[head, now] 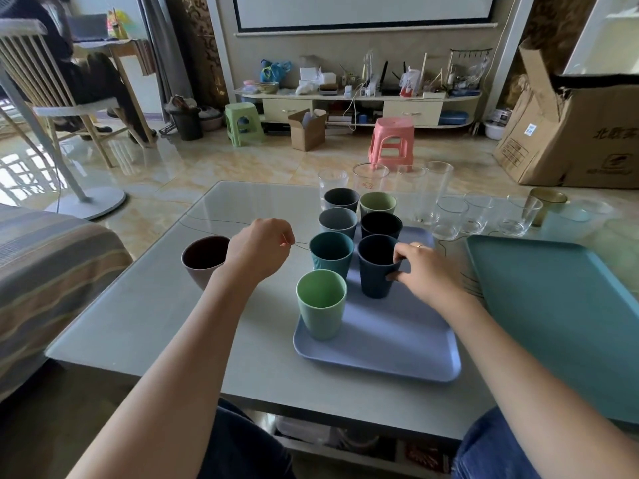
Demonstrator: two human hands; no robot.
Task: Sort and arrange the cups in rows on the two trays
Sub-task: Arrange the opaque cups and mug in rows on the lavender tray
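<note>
A lavender tray [387, 344] holds several plastic cups in two rows: a light green cup [321, 310] nearest me, a teal cup [331, 254], a grey cup [338, 221] and a dark grey cup [341, 199] on the left; a navy cup [375, 271], a black cup [381, 224] and an olive green cup [377, 203] on the right. My right hand [420, 271] grips the navy cup's right side. My left hand [257, 252] hovers with fingers curled beside a pinkish brown cup [202, 261] on the table. A teal tray [567, 316] lies bare at the right.
Several clear glasses [449, 217] and an amber glass [548, 205] stand behind the trays on the grey table [155, 305]. A striped sofa [45, 271] is to the left. Stools, boxes and a TV cabinet stand on the floor beyond.
</note>
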